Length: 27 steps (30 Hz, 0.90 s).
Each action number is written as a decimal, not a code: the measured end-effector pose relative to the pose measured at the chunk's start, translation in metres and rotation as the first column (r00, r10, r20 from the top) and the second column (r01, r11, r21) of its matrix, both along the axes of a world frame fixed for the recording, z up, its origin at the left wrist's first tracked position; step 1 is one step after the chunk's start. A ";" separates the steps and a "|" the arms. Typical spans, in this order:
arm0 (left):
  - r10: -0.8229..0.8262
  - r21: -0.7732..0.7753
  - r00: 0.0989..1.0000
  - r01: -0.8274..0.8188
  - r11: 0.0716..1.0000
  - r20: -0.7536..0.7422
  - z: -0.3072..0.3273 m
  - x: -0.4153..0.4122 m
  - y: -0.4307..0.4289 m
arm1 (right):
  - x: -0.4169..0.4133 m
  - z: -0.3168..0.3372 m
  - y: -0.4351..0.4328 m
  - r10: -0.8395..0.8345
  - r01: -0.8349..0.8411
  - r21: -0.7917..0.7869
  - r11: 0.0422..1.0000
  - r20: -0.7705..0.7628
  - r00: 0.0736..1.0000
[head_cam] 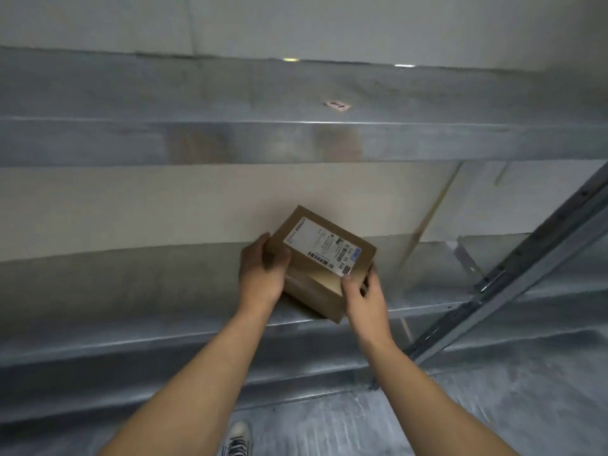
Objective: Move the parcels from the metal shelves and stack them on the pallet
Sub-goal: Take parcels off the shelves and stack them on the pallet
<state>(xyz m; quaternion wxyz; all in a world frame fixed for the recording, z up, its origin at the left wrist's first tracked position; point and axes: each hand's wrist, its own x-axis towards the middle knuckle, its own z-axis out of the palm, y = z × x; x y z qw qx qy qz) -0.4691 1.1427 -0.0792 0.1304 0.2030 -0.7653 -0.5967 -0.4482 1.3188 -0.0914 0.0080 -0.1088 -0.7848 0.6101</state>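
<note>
Two tiers of grey galvanised metal shelving (197, 143) across the view, pale wall behind. At right, slanting grey perforated steel upright (513, 278) from floor toward upper shelf. On lower shelf's front edge, small brown cardboard parcel (324, 268), turned corner-on, white printed shipping label (320, 250) with barcodes on top face. Whether resting fully on shelf or slightly lifted, cannot tell. Left hand (261, 278) wrapped around parcel's left corner, thumb on top, fingers behind. Right hand (362, 296) clasping near right corner, thumb on top edge beside label. Both bare forearms reaching up from below. Tiny pinkish sticker (336, 105) on upper shelf. Tip of white laced sneaker (237, 437) at bottom.
</note>
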 end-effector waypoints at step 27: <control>0.911 -0.030 0.323 -0.945 0.327 -0.256 0.061 0.466 -0.455 | 0.264 0.061 -0.582 0.929 -0.977 -0.020 0.211 -0.305 0.207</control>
